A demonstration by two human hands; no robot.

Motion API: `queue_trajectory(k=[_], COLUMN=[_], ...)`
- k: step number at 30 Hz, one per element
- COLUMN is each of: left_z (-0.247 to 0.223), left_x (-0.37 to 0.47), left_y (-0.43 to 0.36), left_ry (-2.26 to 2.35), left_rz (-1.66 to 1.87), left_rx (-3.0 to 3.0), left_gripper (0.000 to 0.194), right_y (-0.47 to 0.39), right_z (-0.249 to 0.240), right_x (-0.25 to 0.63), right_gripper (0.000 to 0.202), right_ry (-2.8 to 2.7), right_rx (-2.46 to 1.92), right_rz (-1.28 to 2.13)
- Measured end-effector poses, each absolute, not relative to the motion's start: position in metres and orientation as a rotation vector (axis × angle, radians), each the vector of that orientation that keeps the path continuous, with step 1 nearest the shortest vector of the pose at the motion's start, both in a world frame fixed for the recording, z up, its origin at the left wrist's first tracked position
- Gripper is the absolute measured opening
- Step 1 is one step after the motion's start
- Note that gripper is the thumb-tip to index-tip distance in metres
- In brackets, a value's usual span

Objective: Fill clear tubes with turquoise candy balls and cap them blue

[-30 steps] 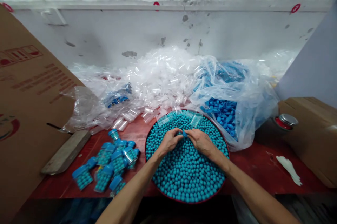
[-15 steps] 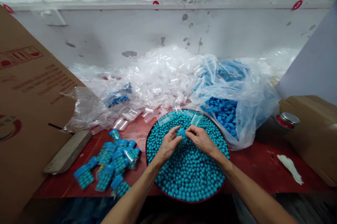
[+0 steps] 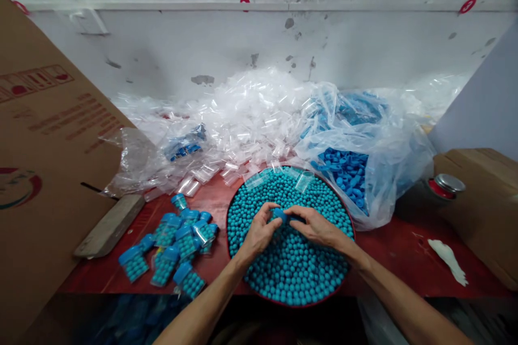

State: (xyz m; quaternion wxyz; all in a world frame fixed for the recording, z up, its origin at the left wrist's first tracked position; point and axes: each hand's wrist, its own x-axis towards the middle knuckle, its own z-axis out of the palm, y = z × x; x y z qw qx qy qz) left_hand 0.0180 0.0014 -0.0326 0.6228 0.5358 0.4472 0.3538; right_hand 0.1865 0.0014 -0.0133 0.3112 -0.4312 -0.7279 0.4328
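Note:
Over a round red tray full of small turquoise balls, both my hands meet at one small blue-capped jar. My left hand is closed around the jar from the left. From the right, the bent fingers of my right hand press at its blue cap. The jar's body is mostly hidden by my fingers. A clear empty tube lies on the balls just beyond. Left of the tray, several blue-capped jars filled with turquoise balls lie in a loose group.
Clear plastic tubes are heaped along the wall. A plastic bag with blue caps stands behind the tray at right. Cardboard boxes flank the red table. A wooden block lies at left, a lidded can at right.
Both hands and the jar have come slightly lower, nearer to me. The right fingers now reach further over the blue cap. The whole view has shifted a little.

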Motion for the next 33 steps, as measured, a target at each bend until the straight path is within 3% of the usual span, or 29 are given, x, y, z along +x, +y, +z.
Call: queue_trajectory(k=[4,7,9,13,17,19,28,33], left_z=[-0.028,-0.020,-0.016,-0.012,-0.011,-0.012,-0.017,-0.019], left_x=[0.013,0.014,0.015,0.020,0.022,0.023,0.030,0.031], left_y=[-0.002,-0.005,-0.007,-0.012,-0.014,-0.015,-0.018,-0.017], left_ry=[0.918,0.889,0.898,0.978,0.903,0.901,1.070,1.033], left_rz=[0.740,0.763,0.771,0.913,0.974,0.964,1.044,1.017], left_rx=[1.183,1.213,1.222,1.335,1.366,1.352,1.305,1.295], left_gripper=[0.032,0.030,0.034,0.048,0.037,0.032,0.019,0.027], right_y=[0.000,0.001,0.001,-0.008,-0.022,-0.025,-0.021,-0.021], right_z=[-0.017,-0.021,-0.021,-0.012,-0.008,-0.012,-0.025,-0.028], right_x=[0.185,0.176,0.170,0.166,0.166,0.164,0.152,0.157], right_gripper=[0.026,0.042,0.040,0.029,0.065,0.072,0.048,0.057], right_ry=[-1.452,-1.108,-1.070,-1.548,-2.056,-2.166,-2.259,-2.193], right_rx=[-1.102,-1.118,-1.184,-1.219,-1.232,-1.309,-1.425,-1.369], right_rz=[1.507,1.525,1.450,1.105,0.820,0.693,0.404,0.470])
